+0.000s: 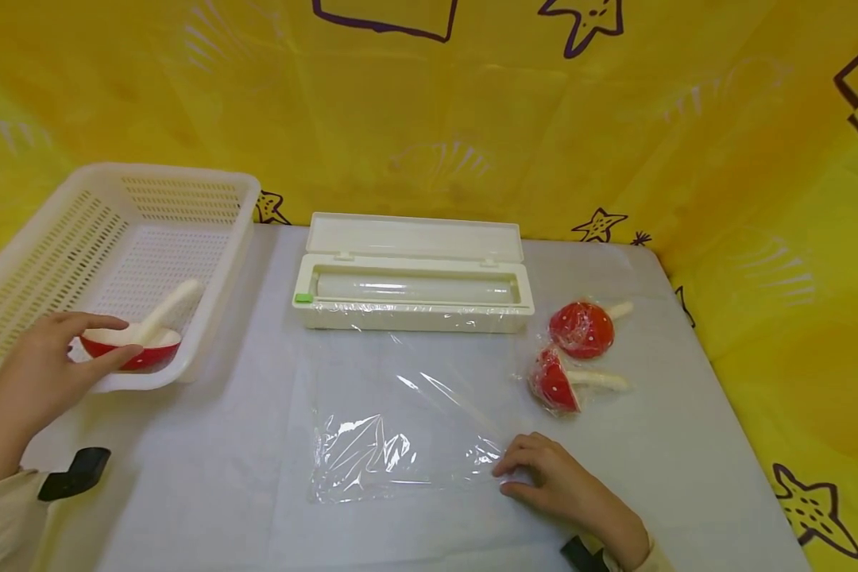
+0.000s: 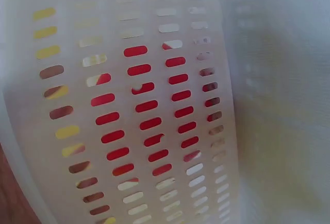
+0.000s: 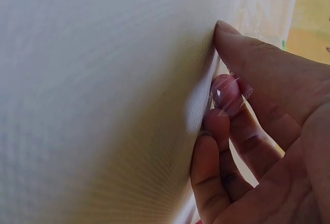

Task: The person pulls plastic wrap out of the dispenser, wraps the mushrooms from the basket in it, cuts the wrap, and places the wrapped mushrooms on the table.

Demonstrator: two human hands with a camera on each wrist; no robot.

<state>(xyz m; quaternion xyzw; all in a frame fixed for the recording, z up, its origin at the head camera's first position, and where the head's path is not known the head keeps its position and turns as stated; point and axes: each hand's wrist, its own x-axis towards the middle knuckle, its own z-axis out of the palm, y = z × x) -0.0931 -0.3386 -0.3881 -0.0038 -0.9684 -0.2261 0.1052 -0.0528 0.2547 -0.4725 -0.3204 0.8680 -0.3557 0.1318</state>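
At the left in the head view, my left hand (image 1: 50, 369) reaches over the near side of the white basket (image 1: 218, 318). Its thumb and fingers grip a small red bowl (image 1: 153, 356), white inside, with a white spoon (image 1: 175, 302) standing up out of it. Through the slots in the left wrist view, the bowl's red wall shows. My right hand (image 1: 550, 481) rests at the near right corner of a clear sheet of cling film (image 1: 372, 445) on the table. Its fingers are loosely bent, film lying at the index fingertip (image 3: 227, 92), the thumb apart from it.
Behind the sheet stands an open cling film box (image 1: 415, 318) with a roll (image 1: 415, 287) inside and its lid up. Two film-wrapped red bowls with white spoons, one overturned (image 1: 582, 330) and one on its side (image 1: 554, 381), lie right. Yellow cloth (image 1: 415, 119) hangs behind the table.
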